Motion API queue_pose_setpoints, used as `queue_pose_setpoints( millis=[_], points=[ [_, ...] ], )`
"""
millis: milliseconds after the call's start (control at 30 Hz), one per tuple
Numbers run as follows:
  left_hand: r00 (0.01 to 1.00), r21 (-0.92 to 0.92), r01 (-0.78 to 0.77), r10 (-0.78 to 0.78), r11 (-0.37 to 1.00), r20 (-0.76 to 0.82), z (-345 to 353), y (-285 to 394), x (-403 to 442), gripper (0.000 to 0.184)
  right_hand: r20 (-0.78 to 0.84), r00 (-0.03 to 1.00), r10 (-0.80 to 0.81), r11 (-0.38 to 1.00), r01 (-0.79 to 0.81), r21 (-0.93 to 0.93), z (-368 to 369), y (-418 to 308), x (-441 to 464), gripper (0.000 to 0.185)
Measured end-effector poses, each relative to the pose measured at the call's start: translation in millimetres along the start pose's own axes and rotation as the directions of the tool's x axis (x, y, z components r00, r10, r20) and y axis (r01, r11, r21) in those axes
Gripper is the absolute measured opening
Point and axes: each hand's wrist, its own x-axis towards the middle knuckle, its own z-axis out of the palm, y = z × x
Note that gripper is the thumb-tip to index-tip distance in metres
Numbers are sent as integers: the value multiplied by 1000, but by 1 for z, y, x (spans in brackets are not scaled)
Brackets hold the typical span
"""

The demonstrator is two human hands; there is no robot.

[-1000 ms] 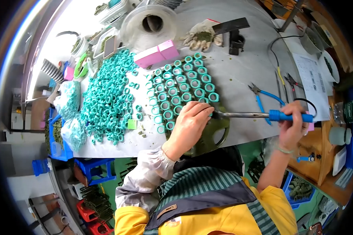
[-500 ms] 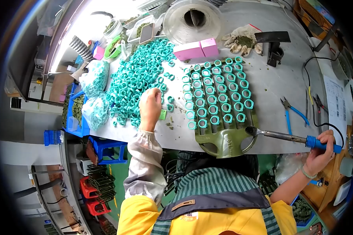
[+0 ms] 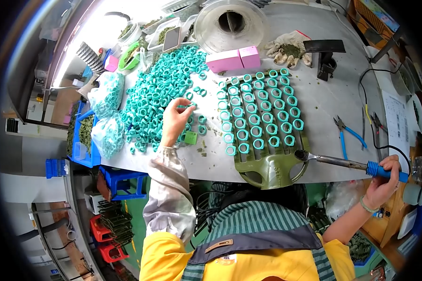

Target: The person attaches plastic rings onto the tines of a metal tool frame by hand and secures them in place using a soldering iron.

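A: Left edge?
B: Bags (image 3: 107, 93), slumped against the pile (image 3: 150, 100) of rings. A knock there could scatter loose ones.
A: Left hand (image 3: 174, 122)?
B: At the pile's right edge, thumb and finger pinched close. Teal at the tips, but can't tell if a ring's really held. A poor pinch might drop it or drag neighbours.
A: Next?
B: Green note (image 3: 191, 137), just beside that hand. The sleeve (image 3: 168, 180) could brush it aside.
A: Frame (image 3: 273, 169)?
B: Flat on the table (image 3: 333, 96), right of the pile, rings (image 3: 267, 117) in rows on it. A bump could skew them if they're loose; can't tell.
A: Iron (image 3: 337, 161)?
B: Tip by the frame's near right corner; touching or just above, can't tell. If hot, it could mark the frame. Heat doesn't show.
A: Rest?
B: Pliers (image 3: 346, 132) near the shaft; a careless swing could hit them. Cord (image 3: 361, 86) runs past; a snag might jerk the tip.
A: Right hand (image 3: 382, 188)?
B: Wrapped round the blue handle (image 3: 374, 169), well apart from the left. If the grip slips, the tip could swing into the rows.
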Motion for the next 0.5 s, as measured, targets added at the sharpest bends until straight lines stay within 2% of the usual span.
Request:
queue_pose_setpoints(
  millis=[67, 100, 233, 267, 333, 400, 467, 500],
  points=[
    [995, -85, 93, -89, 992, 51, -6, 8, -9, 23, 0, 1000, -3, 1000, 3, 0, 1, -1, 0, 22],
    [965, -278, 236, -190, 931, 180, -12, 15, -13, 28, -1, 1000, -4, 1000, 4, -1, 2, -1, 1, 22],
    [972, -413, 208, -141, 887, 187, -13, 31, -32, 24, 5, 1000, -25, 1000, 25, 6, 4, -1, 2, 24],
    [967, -474, 233, -150, 849, 206, -12, 41, -39, 21, -27, 1000, 13, 1000, -12, 18, 1, -2, 1, 23],
    [963, -449, 208, -102, 869, 249, -5, 68, -52, 22, 2, 999, -39, 999, 38, 28, 2, -2, 2, 22],
    [960, -365, -60, 154, 929, 235, 15, 103, -69, 25, -6, 1000, -12, 999, 12, 33, 0, -7, 1, 23],
    [896, -414, -15, 196, 910, 399, 31, 146, -90, 28, -66, 998, -18, 999, 21, 34, -1, -1, 1, 24],
    [868, -512, -5, 258, 859, 424, 42, 162, -100, 35, -62, 997, -43, 998, 46, 41, -5, 2, 2, 25]
  ],
)
